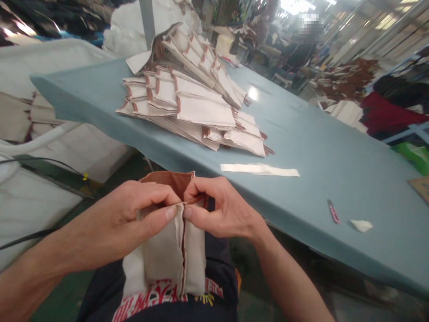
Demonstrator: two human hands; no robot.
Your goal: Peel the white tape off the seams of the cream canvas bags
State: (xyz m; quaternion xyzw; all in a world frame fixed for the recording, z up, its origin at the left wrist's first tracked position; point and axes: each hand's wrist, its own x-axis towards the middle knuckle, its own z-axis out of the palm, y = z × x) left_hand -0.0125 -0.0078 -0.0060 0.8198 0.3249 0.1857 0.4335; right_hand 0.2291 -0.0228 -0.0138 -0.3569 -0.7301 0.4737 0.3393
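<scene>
Between my two hands, in front of my body, is a cream fabric piece (163, 257) with a brown inner side and a dark brown seam running down it. My left hand (134, 214) pinches its top edge just left of the seam. Close beside it, my right hand (217, 205) pinches the same edge on the right of the seam. Thumbs face each other, almost touching. Behind the fingers the brown fabric stands up as a flap. Fingertips partly hide the held edge. The lower end of the piece hangs against my dark printed clothing.
A blue-covered table (318, 179) slants ahead. On it lie a stack of cream fabric pieces with brown edges (204, 109), a pale strip (259, 170), pink thread snips (333, 212) and a white scrap (361, 225). White bins (67, 51) stand left. A person (301, 49) is farther back.
</scene>
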